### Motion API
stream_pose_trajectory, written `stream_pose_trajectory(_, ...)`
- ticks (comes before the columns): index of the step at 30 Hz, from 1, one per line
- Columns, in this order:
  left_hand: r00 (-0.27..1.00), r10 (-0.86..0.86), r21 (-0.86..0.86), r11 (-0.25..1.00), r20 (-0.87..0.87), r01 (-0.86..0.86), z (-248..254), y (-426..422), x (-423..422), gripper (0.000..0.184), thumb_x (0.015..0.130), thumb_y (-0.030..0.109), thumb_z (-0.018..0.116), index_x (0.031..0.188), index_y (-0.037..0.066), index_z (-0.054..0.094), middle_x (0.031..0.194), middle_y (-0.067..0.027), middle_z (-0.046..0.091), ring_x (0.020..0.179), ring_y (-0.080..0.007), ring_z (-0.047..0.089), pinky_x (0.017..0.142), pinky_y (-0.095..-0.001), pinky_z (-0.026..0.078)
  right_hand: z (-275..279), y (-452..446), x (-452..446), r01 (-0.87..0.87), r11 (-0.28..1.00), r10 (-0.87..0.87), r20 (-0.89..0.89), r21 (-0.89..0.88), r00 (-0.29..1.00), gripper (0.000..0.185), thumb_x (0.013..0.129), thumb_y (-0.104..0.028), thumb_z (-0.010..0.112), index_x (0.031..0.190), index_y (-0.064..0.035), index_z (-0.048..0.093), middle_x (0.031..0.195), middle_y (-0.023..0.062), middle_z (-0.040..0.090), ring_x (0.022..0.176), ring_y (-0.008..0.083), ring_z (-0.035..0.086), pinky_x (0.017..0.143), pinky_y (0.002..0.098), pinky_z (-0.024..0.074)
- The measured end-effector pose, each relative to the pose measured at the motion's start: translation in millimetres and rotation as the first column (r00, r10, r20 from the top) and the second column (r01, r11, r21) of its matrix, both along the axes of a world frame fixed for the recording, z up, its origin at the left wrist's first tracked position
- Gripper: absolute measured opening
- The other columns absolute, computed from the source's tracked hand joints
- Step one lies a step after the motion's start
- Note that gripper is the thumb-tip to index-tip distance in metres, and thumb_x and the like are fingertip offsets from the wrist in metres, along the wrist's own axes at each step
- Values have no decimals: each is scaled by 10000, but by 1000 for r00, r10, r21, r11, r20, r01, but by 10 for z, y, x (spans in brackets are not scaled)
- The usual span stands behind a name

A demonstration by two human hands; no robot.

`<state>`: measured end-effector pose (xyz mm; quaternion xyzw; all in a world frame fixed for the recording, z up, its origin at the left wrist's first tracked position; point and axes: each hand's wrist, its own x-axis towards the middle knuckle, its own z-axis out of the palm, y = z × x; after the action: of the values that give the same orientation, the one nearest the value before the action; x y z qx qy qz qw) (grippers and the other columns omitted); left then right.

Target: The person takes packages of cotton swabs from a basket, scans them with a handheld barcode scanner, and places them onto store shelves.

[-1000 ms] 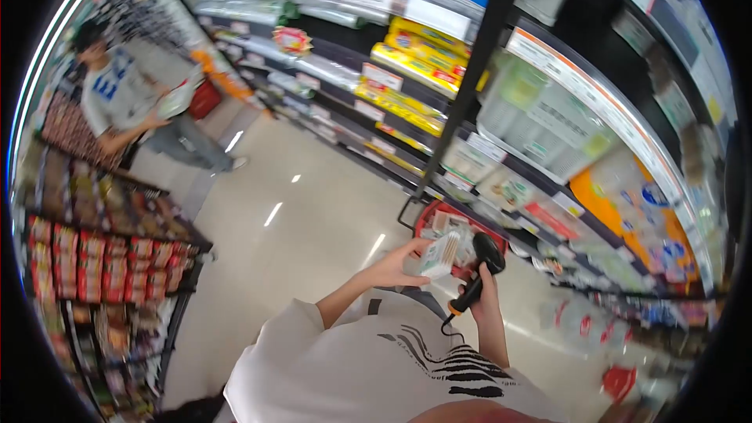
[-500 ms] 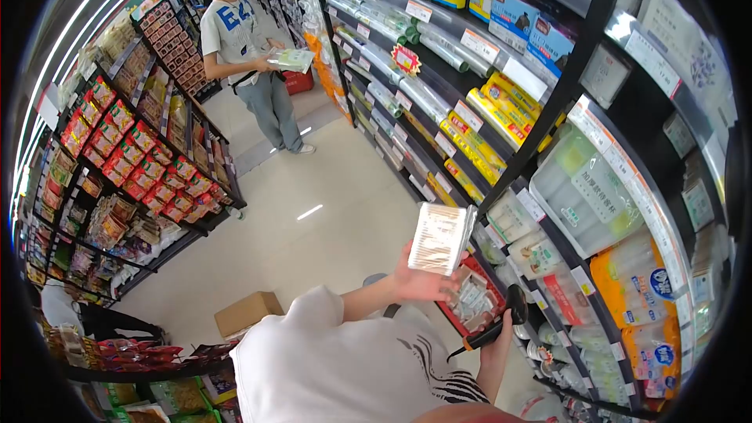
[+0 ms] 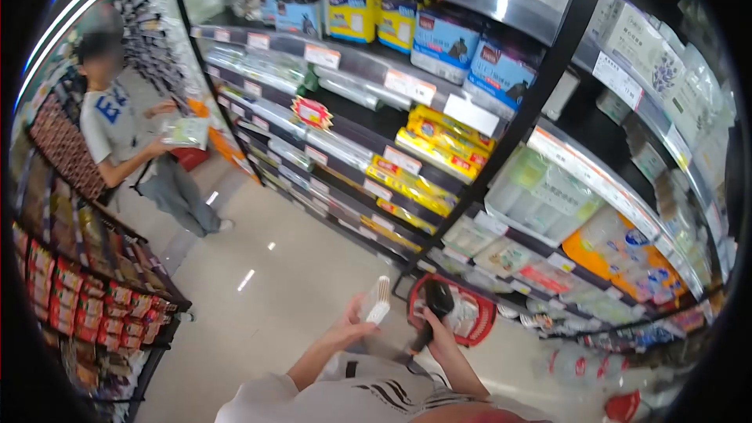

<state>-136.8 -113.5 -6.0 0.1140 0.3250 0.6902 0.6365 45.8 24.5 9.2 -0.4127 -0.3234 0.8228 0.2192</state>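
My left hand point(image 3: 351, 326) holds a clear pack of thin white sticks point(image 3: 379, 302), turned edge-on, in front of my body. My right hand point(image 3: 441, 340) is wrapped round the handle of a black handheld scanner point(image 3: 439, 299), whose head points up and away from me. The pack and the scanner are a short way apart. Behind the scanner, on the floor by the shelf foot, stands a red basket point(image 3: 486, 319) with white packs inside, partly hidden by the scanner.
Shelves point(image 3: 357, 50) hold blue and yellow boxes, film rolls and yellow packs. Cup packs point(image 3: 545, 188) fill the right shelves. A person point(image 3: 125, 125) at the left holds a pack. Red snack packs point(image 3: 94, 305) hang at lower left; floor point(image 3: 258, 251) lies between.
The pack has turned from face-on to edge-on and moved lower and left. The scanner has come up and left beside it. The view has swung, so the person appears farther left.
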Motion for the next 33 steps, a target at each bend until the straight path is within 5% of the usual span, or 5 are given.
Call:
stream_pose_trajectory(4,873,-38,-88,996,-486,-6,31,-159,-454,837,690,-103,693,1378,116,268,1263,-58,443,1180,-174,447,952,-315,419,155,-171,-524,-31,999,30,21,27,999,350,866,-223,635,1160,-74,517,1116,72,602,990,186,609,638,279,458)
stream_pose_trajectory(11,637,53,13,998,-769,-68,-99,-355,-634,808,699,-25,733,1366,69,286,1299,-87,402,1224,-185,397,997,-315,361,142,-389,-875,-90,978,55,184,187,981,438,752,-159,747,1122,-37,547,1024,67,633,840,140,597,613,273,465)
stream_pose_trajectory(20,777,-148,-11,984,-611,179,8,-207,-378,742,806,22,660,1399,48,215,1307,-107,390,1236,-182,371,1004,-310,345,144,-370,-510,12,986,-51,233,163,971,336,716,-75,734,996,-58,548,876,18,567,762,126,540,654,280,433)
stream_pose_trajectory(30,792,-62,-104,995,-608,-2,75,323,845,480,928,111,487,1371,110,302,1151,-72,486,1071,-139,475,918,-286,396,27,-57,739,71,964,-103,113,256,988,430,731,-63,740,1110,-33,539,943,29,588,864,132,565,766,264,452)
stream_pose_trajectory(33,975,-45,-214,977,-217,-3,3,452,1285,467,877,109,469,1329,135,356,1173,-73,492,1089,-173,499,894,-319,434,214,65,1143,-68,911,54,46,408,997,503,711,-59,771,1148,-21,524,992,30,582,902,104,549,805,262,451)
